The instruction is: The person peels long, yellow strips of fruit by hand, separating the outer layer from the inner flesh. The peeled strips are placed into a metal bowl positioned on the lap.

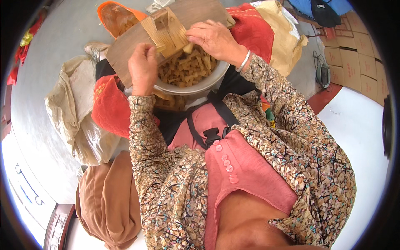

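Note:
A wooden block [166, 31] with a recessed slot stands on a long wooden board [127, 54] in front of me. My left hand [143, 68] is closed at the block's left side, its fingertips pinching a small pale stick-like piece [160, 48]. At the right side, my right hand [216, 41] has its fingers curled against the block's edge; whatever they grip is hidden. A rounded pale piece [188, 48] sits just below the right thumb. Under the board's near edge is a pale tub [196, 88] holding many short tan pieces [185, 71].
An orange container [118, 21] stands beyond the board. Red cloth [109, 104] lies on both sides of the tub. A pale sack [75, 108] is at left, a tan sack [287, 37] at right. Brown cartons [354, 58] are stacked far right. A brown cloth-covered thing [108, 200] is lower left.

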Tool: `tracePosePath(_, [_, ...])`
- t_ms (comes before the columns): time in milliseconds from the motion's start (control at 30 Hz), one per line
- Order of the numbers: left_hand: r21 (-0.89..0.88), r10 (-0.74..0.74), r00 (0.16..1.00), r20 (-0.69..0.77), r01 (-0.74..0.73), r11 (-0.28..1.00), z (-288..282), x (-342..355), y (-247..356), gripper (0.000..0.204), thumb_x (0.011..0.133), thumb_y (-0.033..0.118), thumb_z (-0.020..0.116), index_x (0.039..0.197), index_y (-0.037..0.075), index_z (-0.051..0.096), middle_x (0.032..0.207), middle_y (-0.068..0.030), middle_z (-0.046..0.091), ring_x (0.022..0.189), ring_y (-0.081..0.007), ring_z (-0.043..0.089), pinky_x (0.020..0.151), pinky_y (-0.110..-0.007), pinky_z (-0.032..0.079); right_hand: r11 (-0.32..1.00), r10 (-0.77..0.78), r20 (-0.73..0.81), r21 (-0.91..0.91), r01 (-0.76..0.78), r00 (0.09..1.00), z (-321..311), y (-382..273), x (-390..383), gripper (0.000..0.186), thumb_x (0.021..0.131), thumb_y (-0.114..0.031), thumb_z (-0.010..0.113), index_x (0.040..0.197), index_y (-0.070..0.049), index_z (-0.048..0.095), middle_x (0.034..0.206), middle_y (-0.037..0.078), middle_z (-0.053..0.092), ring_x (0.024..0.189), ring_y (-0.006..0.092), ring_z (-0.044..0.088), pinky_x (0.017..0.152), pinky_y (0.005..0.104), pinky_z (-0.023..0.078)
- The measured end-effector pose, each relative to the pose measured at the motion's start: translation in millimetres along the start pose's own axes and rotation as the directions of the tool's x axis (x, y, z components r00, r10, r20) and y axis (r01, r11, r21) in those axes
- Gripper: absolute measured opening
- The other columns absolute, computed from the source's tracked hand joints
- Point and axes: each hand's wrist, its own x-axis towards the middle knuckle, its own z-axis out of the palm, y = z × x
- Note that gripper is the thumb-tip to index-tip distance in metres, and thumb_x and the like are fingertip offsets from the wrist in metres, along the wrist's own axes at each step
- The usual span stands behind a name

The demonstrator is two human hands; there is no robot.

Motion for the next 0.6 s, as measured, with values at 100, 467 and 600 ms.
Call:
tracePosePath(100, [-0.545, -0.267, 0.910, 0.318, 0.406, 0.734, 16.5, -19.9, 35.1, 0.015, 0.092, 0.014, 0.055, 0.092, 0.000, 0.060, 0.064, -0.0074, 0.059, 0.055, -0.0150, 0.054, 0.052, -0.027, 0.043, 0.994, -0.103, -0.255, 0.005, 0.108, 0.962, -14.5, -44.0, 16.8, 0.020, 0.085, -0.036, 0.059, 0.088, -0.017, 0.065, 0.086, 0.001, 0.064, 0.081, 0.0191, 0.062, 0.074, 0.0369, 0.046])
tracePosePath(467, [-0.276, -0.102, 0.953, 0.285, 0.184, 0.943, -43.2, -48.3, 75.8, 0.026, 0.095, 0.019, 0.054, 0.084, -0.002, 0.063, 0.065, 0.0012, 0.053, 0.061, -0.0066, 0.047, 0.054, -0.024, 0.039, 0.921, 0.021, 0.220, 0.374, -0.104, 0.975, -38.2, -42.6, 11.0, 0.025, 0.089, -0.029, 0.060, 0.081, -0.005, 0.064, 0.056, 0.011, 0.053, 0.048, 0.0162, 0.048, 0.048, 0.0310, 0.039])
tracePosePath(600, [-0.238, 0.141, 0.990, -0.012, -0.140, 0.961, -73.9, -11.5, 130.0, 0.021, 0.093, 0.016, 0.056, 0.084, -0.001, 0.064, 0.063, 0.0026, 0.052, 0.057, -0.0038, 0.042, 0.050, -0.021, 0.033, 0.618, 0.018, 0.422, 0.708, -0.342, 0.906, -84.7, -93.1, 20.2, 0.021, 0.088, -0.022, 0.063, 0.094, -0.003, 0.069, 0.070, 0.009, 0.065, 0.066, 0.0097, 0.061, 0.057, 0.0273, 0.047])
